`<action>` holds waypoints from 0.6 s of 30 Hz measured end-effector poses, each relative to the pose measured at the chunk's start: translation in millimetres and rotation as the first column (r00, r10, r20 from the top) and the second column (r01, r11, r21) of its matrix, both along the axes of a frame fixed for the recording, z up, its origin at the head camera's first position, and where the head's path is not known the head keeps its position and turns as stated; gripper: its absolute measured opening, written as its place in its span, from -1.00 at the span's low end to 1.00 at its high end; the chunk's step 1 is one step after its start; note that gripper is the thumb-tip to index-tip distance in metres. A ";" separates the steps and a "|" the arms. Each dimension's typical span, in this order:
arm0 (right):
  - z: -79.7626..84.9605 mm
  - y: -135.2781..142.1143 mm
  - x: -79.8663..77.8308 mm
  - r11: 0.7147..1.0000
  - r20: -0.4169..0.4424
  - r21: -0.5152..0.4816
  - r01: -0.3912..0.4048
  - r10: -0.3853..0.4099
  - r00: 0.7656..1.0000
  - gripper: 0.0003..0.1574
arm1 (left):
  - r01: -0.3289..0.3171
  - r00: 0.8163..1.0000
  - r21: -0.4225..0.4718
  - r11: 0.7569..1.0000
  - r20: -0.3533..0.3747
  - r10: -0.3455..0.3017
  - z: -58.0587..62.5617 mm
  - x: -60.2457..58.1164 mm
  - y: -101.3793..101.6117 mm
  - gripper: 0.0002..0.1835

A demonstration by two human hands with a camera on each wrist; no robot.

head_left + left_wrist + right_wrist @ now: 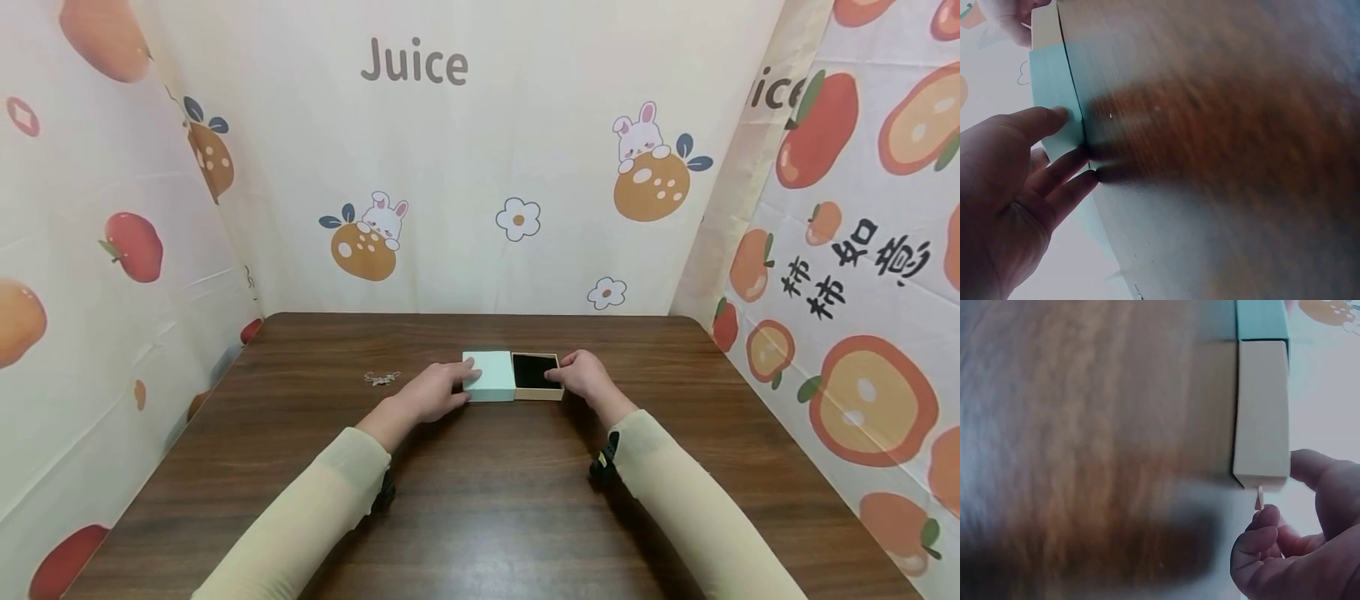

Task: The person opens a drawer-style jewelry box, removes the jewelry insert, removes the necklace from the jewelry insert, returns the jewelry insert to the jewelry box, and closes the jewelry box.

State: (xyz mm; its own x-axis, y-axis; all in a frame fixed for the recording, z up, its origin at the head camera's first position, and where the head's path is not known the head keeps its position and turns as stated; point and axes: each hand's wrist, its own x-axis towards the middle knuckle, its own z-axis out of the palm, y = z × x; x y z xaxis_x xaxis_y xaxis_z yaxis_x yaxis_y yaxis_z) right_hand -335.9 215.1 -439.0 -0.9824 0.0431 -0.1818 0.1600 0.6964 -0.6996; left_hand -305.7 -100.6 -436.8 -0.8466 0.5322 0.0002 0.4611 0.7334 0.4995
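Note:
A mint-green box sleeve [488, 376] lies on the table with its cream drawer [538, 395] slid out to the right, showing a black lining [534, 372]. My left hand [437, 390] holds the left end of the sleeve, thumb on the front side [1054, 81] and fingers at the end. At the drawer's right end is my right hand [588, 377], one fingertip over the rim. The right wrist view shows a small ribbon tab [1259, 499] at the drawer's end, right beside the curled fingers; whether they pinch the tab is unclear.
A small silvery chain-like piece of jewellery [382, 378] lies on the brown wooden table [495, 500], left of the box. Fruit-printed cloth [480, 150] hangs behind the table and along both sides.

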 end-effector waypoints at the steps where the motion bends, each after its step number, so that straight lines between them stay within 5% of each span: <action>1: 0.9 1.6 0.2 1.000 -0.005 -0.006 -0.001 0.001 1.000 -0.49 | 0.000 1.000 0.000 1.000 0.001 0.000 -0.1 0.2 0.1 -0.41; 11: 5.2 25.2 -0.8 0.998 -0.049 -0.064 -0.020 0.016 0.999 -0.51 | -0.010 1.000 0.005 1.000 -0.002 0.010 -0.8 1.3 -0.1 -0.41; 18: 1.6 36.0 1.9 0.976 -0.030 -0.040 -0.213 0.212 0.977 -0.65 | -0.002 1.000 0.004 1.000 -0.021 0.002 -1.3 1.8 0.3 -0.42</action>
State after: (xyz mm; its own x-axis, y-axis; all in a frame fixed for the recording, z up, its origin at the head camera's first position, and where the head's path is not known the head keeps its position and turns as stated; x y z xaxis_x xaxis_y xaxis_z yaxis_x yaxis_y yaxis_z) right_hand -334.1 251.1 -437.3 -0.9726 -0.1747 -0.1535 -0.0070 0.6816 -0.7317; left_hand -304.0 -100.2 -438.2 -0.8476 0.5302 0.0199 0.4698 0.7326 0.4924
